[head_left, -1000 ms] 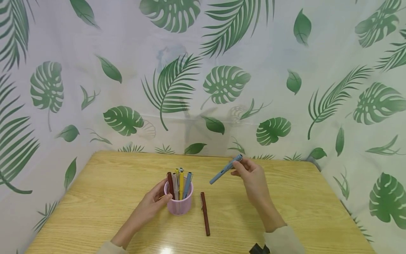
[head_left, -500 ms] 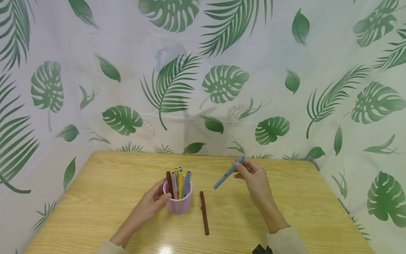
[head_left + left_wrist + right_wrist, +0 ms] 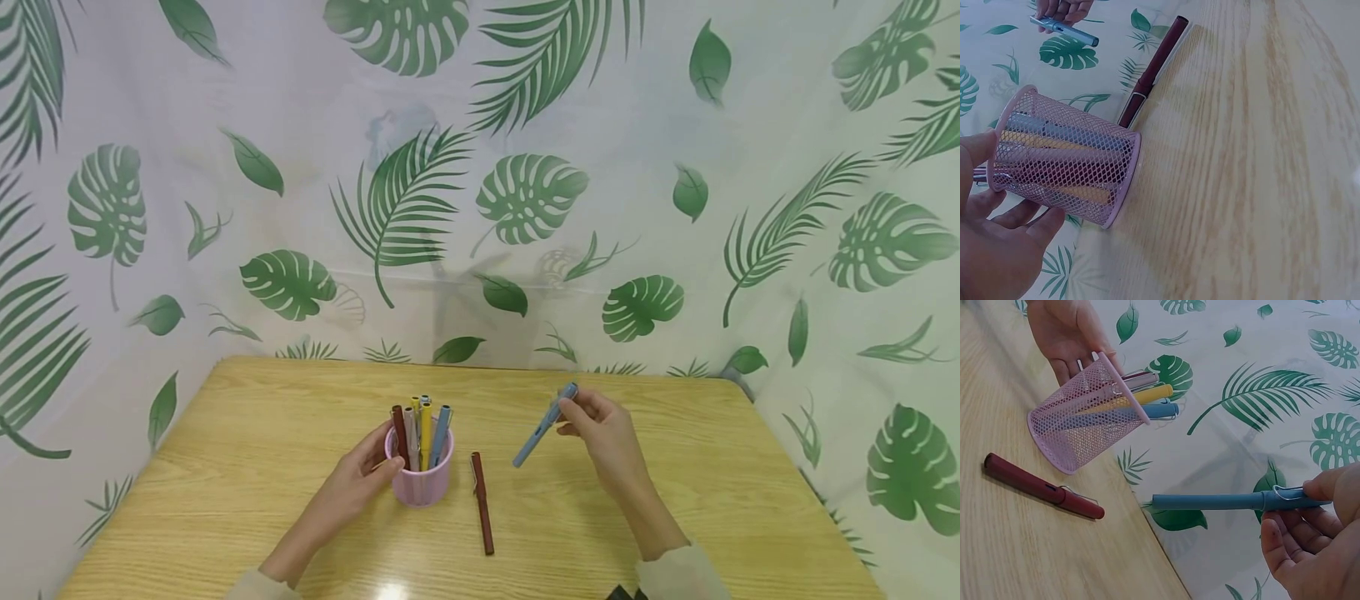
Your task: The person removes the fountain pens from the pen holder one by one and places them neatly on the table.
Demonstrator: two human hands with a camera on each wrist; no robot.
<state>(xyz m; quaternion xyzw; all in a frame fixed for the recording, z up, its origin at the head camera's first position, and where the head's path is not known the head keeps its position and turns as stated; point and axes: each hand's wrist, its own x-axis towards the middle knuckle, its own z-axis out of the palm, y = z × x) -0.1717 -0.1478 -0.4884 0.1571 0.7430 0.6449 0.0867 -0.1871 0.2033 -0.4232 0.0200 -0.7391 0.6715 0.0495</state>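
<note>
A pink mesh cup [image 3: 422, 489] stands on the table with several pens in it: dark red, grey, yellow and blue. My left hand [image 3: 352, 486] grips the cup's left side, thumb near the rim; the left wrist view shows the fingers around the mesh [image 3: 1066, 162]. My right hand [image 3: 611, 442] pinches a blue pen [image 3: 542, 430] by its capped end above the table, the other end slanting down to the left. Between the hands a dark red pen [image 3: 482, 504] lies on the table, right of the cup, its clip toward the back.
The wooden table [image 3: 300, 408] ends at the back against a white cloth [image 3: 645, 233] printed with green leaves, which also hangs at both sides. A small black object [image 3: 626, 593] shows at the bottom edge beside the right sleeve.
My right hand has moved slightly right and down with the blue pen, which now slants more steeply. The left hand, the cup and the dark red pen have stayed in place.
</note>
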